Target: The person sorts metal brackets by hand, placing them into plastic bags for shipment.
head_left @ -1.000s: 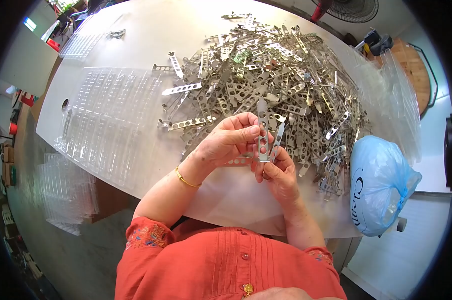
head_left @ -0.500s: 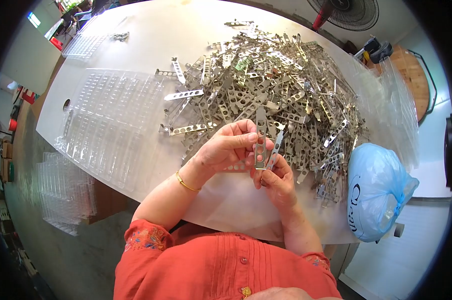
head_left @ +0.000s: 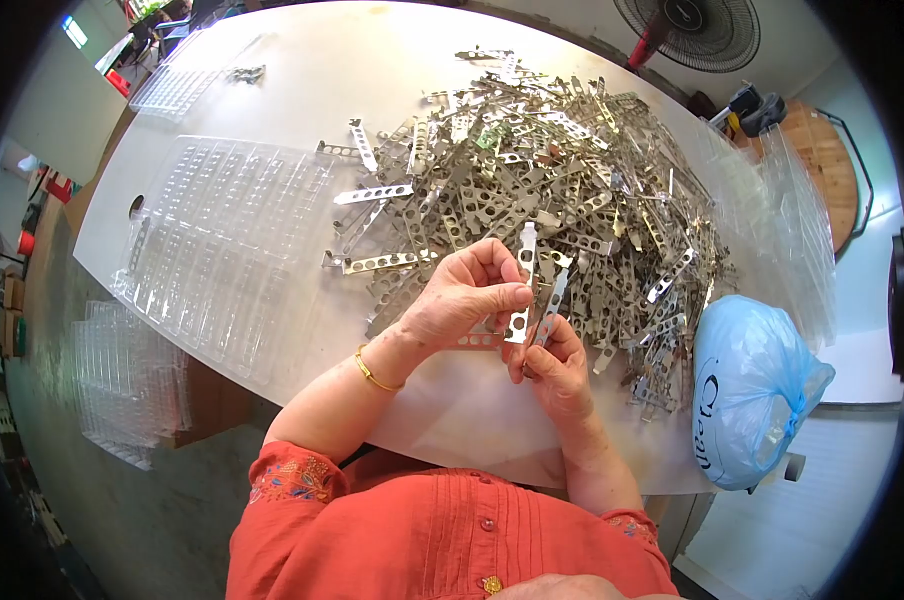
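Note:
Between thumb and fingers, my left hand [head_left: 475, 292] pinches a metal bracket [head_left: 527, 260], a narrow strip with round holes, held upright. Just to its right, my right hand [head_left: 557, 365] grips another perforated metal bracket [head_left: 555, 298], tilted with its narrow end up. The two hands are close together over the near side of a large pile of similar brackets [head_left: 532, 150]. Partly hidden behind my left hand, one more bracket [head_left: 479, 341] lies flat on the white table.
Clear plastic trays [head_left: 222, 240] with long slots lie on the table [head_left: 392, 30] at left. More trays [head_left: 132, 390] are stacked below the left edge. A tied blue plastic bag [head_left: 752, 390] sits at the right edge, with clear plastic sheets [head_left: 787, 220] behind it. A fan [head_left: 692, 30] stands beyond.
The bracket in my left hand has turned, so its face now shines bright, and it leans slightly right. My right hand keeps its hold almost in place.

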